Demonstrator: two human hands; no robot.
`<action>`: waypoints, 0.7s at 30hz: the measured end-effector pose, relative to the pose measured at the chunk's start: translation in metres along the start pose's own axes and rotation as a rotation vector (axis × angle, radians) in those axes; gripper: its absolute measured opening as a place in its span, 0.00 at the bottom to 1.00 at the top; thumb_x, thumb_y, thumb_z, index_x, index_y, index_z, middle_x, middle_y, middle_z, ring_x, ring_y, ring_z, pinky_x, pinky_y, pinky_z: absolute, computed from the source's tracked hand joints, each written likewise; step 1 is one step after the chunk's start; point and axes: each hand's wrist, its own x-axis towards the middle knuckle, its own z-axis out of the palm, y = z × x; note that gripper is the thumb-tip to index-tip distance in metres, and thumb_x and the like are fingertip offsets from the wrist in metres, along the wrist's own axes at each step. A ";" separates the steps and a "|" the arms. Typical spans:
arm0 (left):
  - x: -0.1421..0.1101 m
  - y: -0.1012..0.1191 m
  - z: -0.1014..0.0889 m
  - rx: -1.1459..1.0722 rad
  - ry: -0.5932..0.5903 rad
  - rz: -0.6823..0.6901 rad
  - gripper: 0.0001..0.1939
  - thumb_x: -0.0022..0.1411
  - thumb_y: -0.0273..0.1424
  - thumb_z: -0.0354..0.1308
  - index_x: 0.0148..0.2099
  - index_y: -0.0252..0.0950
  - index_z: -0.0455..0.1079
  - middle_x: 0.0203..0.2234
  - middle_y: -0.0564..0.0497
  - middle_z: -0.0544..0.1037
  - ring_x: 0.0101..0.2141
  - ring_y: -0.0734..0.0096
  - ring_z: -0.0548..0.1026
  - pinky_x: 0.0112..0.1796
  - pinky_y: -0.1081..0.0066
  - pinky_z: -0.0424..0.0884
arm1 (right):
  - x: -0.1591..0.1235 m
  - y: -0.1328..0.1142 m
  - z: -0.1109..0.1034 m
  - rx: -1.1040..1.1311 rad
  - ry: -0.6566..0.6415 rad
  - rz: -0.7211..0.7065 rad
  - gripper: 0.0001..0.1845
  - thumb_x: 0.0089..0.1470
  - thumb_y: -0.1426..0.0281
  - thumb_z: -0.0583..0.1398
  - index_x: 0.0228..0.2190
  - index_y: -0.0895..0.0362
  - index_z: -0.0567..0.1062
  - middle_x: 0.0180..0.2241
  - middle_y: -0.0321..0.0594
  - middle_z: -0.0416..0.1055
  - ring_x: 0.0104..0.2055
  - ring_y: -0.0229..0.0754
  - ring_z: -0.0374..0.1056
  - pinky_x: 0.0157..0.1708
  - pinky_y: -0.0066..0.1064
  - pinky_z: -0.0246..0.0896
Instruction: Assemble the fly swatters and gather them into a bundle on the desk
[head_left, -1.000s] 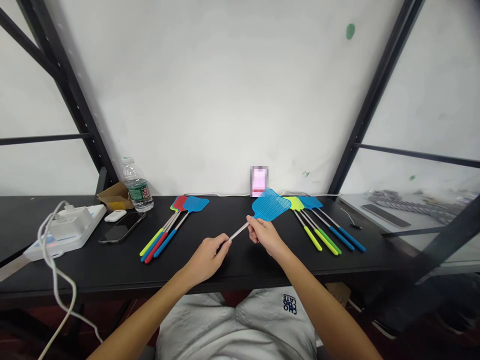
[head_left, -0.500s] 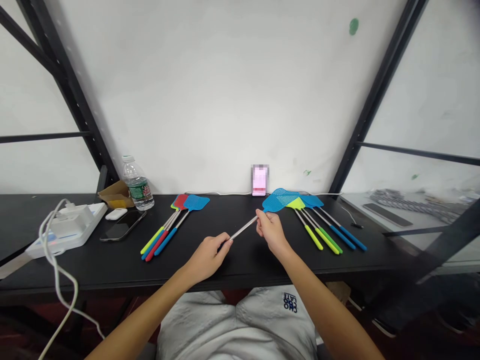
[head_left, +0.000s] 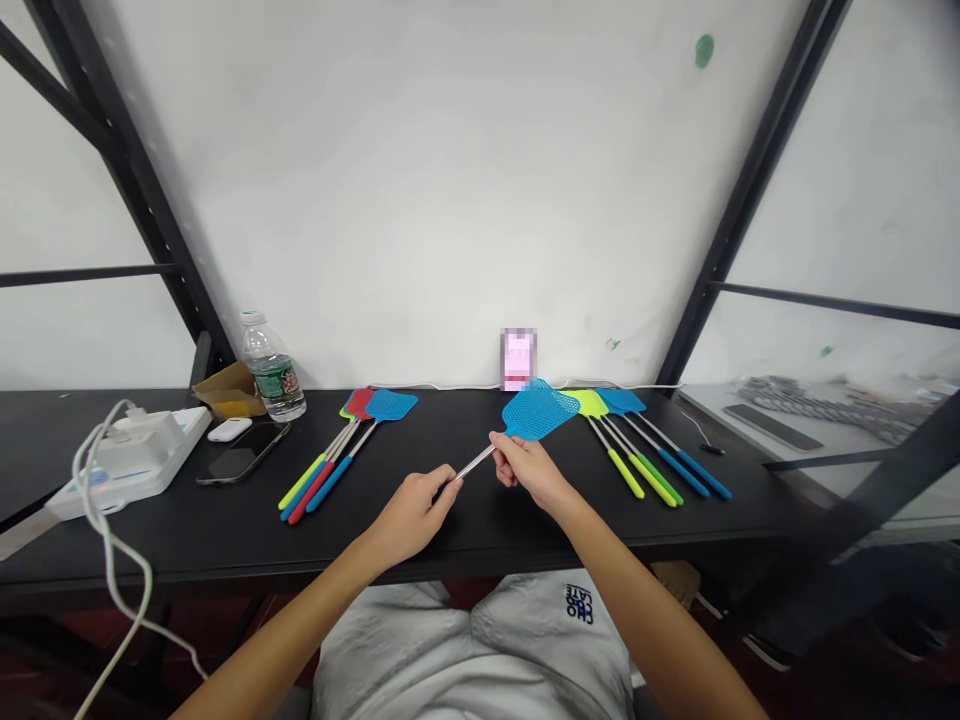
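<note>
A blue fly swatter (head_left: 538, 411) with a metal telescopic shaft is held between my two hands, above the table's middle. My left hand (head_left: 415, 510) is closed round its handle end, which the fingers hide. Just below the perforated paddle, my right hand (head_left: 529, 466) pinches the shaft. To the left lies a fanned group of swatters, with a blue swatter (head_left: 391, 405) and a red swatter (head_left: 360, 404) on top. On the right, a second fan holds several more, among them a yellow-green swatter (head_left: 591, 403) and a blue swatter (head_left: 624, 401).
A water bottle (head_left: 276, 372), a cardboard box (head_left: 229, 391), a white case (head_left: 229, 430), a dark phone (head_left: 241, 455) and a power strip (head_left: 139, 465) with white cables occupy the left side. A lit phone (head_left: 518, 358) leans against the wall. Black shelf posts frame both sides.
My right hand has moved left along with the swatter's paddle, towards my left hand. Less of the metal shaft now shows between the hands. My left hand stays in place.
</note>
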 end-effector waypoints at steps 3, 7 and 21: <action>0.000 0.001 0.000 0.002 0.000 0.007 0.18 0.71 0.41 0.42 0.34 0.37 0.65 0.21 0.57 0.65 0.24 0.74 0.66 0.30 0.72 0.57 | -0.001 -0.002 0.000 -0.009 0.020 0.017 0.23 0.55 0.55 0.58 0.17 0.56 0.63 0.11 0.28 0.54 0.14 0.31 0.55 0.18 0.25 0.45; 0.000 0.002 -0.001 -0.006 0.009 0.013 0.17 0.71 0.40 0.43 0.34 0.37 0.65 0.21 0.58 0.66 0.24 0.76 0.66 0.30 0.73 0.57 | 0.000 -0.003 0.001 -0.013 0.064 -0.002 0.23 0.54 0.56 0.59 0.17 0.56 0.63 0.12 0.28 0.54 0.14 0.30 0.54 0.17 0.26 0.46; -0.001 0.003 -0.001 -0.012 0.003 0.007 0.17 0.71 0.39 0.43 0.33 0.37 0.65 0.20 0.58 0.64 0.23 0.76 0.64 0.28 0.73 0.56 | 0.003 -0.002 0.001 0.164 0.176 -0.141 0.20 0.52 0.59 0.61 0.17 0.55 0.61 0.13 0.27 0.53 0.13 0.29 0.49 0.15 0.27 0.44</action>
